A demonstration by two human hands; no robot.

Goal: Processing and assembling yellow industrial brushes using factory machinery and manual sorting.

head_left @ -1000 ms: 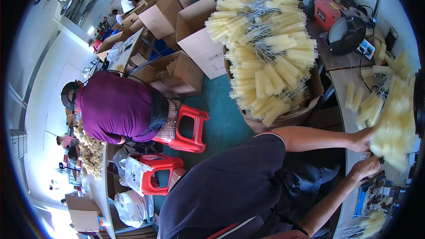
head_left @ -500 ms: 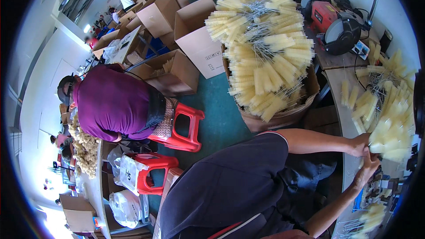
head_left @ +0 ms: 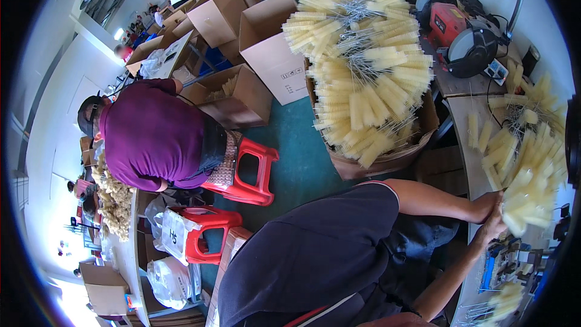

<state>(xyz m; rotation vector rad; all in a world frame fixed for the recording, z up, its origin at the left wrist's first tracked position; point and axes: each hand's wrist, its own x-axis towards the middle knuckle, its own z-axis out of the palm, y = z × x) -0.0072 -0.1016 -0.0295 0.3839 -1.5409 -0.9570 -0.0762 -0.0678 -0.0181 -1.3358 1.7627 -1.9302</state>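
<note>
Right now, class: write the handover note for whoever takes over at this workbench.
Left hand and right hand: both on the bunch of pale yellow wire-stemmed bristle brushes; grip unclear.
Things: bunch lies on the grey workbench, loose yellow brushes beside it.
Done: brown cardboard box heaped with brushes.
Left: the bunch in hand and the loose ones.

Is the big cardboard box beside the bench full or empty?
Full: the box is heaped above its rim with yellow brushes, wire handles sticking out.
</note>
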